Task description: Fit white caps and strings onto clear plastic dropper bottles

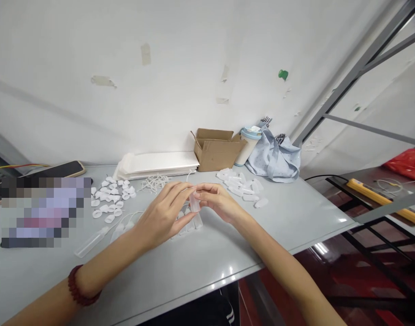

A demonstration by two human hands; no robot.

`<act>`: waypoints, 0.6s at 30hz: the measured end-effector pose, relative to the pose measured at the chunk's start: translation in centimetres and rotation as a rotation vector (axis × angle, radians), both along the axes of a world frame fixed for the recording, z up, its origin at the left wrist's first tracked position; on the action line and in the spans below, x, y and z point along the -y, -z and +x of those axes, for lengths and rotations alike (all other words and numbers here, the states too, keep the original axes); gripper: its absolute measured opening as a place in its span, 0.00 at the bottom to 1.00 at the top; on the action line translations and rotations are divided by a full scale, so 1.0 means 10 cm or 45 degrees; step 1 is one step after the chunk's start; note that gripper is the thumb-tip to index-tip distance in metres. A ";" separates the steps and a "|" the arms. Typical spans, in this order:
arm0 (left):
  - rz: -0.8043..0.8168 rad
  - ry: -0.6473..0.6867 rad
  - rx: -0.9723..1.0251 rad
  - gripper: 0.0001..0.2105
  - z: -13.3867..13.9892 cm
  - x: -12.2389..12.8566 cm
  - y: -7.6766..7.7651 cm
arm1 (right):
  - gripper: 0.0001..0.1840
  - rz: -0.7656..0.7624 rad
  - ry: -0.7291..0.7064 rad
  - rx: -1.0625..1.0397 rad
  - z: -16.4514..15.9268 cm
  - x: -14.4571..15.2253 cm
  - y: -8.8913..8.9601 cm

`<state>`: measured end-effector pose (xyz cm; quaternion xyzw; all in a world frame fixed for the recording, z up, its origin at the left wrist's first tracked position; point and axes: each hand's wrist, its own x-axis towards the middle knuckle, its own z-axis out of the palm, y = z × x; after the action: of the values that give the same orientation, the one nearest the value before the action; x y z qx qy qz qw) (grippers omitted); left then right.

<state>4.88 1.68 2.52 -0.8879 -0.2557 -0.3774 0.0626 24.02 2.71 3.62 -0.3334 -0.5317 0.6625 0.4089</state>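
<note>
A small translucent plastic tube (194, 203) is held upright between my two hands over the middle of the table. My left hand (166, 210) has its thumb at the lower end and its fingers near the top. From the other side, my right hand (218, 200) pinches the upper end. A thin white cord loop rises just above the fingers. Several similar tubes (197, 220) lie behind and below my left hand, partly hidden. Left of my forearm rests a longer clear tube (90, 243) with a white cord.
White caps (108, 198) lie loose at left, beside a heap of white cord loops (154, 183). More translucent tubes (239, 183) are scattered at right. Behind stand white envelopes (156, 164), an open cardboard box (217, 154), a lidded cup (247, 147) and a blue cloth bag (275, 156).
</note>
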 end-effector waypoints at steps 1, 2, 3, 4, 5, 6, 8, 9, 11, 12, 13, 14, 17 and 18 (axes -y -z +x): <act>-0.009 0.008 0.007 0.21 0.02 -0.01 0.00 | 0.09 0.003 -0.017 0.040 0.03 -0.03 -0.01; -0.021 0.010 0.005 0.20 0.05 -0.02 -0.01 | 0.10 0.014 -0.044 0.095 0.08 -0.05 -0.03; -0.039 0.004 -0.001 0.19 0.08 -0.02 0.00 | 0.10 0.036 -0.080 0.161 0.13 -0.09 -0.05; -0.063 -0.007 -0.013 0.19 0.12 -0.02 0.00 | 0.11 0.068 -0.125 0.232 0.19 -0.12 -0.06; -0.094 -0.021 -0.032 0.18 0.16 -0.02 0.01 | 0.12 0.103 -0.174 0.307 0.25 -0.16 -0.07; -0.134 -0.036 -0.056 0.18 0.20 -0.01 0.02 | 0.12 0.134 -0.224 0.386 0.32 -0.19 -0.09; -0.231 -0.068 -0.122 0.17 0.30 0.01 0.05 | 0.13 0.165 -0.310 0.548 0.45 -0.25 -0.10; -0.282 -0.084 -0.162 0.17 0.35 0.02 0.06 | 0.13 0.167 -0.337 0.629 0.51 -0.28 -0.10; -0.385 -0.119 -0.250 0.15 0.44 0.04 0.09 | 0.13 0.154 -0.362 0.772 0.60 -0.33 -0.10; -0.432 -0.137 -0.294 0.14 0.48 0.05 0.11 | 0.13 0.147 -0.365 0.828 0.63 -0.35 -0.09; -0.475 -0.152 -0.337 0.14 0.50 0.05 0.12 | 0.13 0.142 -0.367 0.873 0.66 -0.37 -0.08; -0.513 -0.163 -0.376 0.13 0.52 0.06 0.13 | 0.12 0.137 -0.365 0.912 0.68 -0.38 -0.07; -0.606 -0.190 -0.474 0.12 0.54 0.07 0.15 | 0.13 0.121 -0.331 0.996 0.69 -0.41 -0.04; -0.631 -0.199 -0.501 0.11 0.54 0.08 0.15 | 0.13 0.120 -0.310 1.015 0.69 -0.41 -0.03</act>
<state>10.30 0.88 0.97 -0.9097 -0.3903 -0.1186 -0.0785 30.95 6.81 3.92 -0.4793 -0.7137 0.5001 0.1044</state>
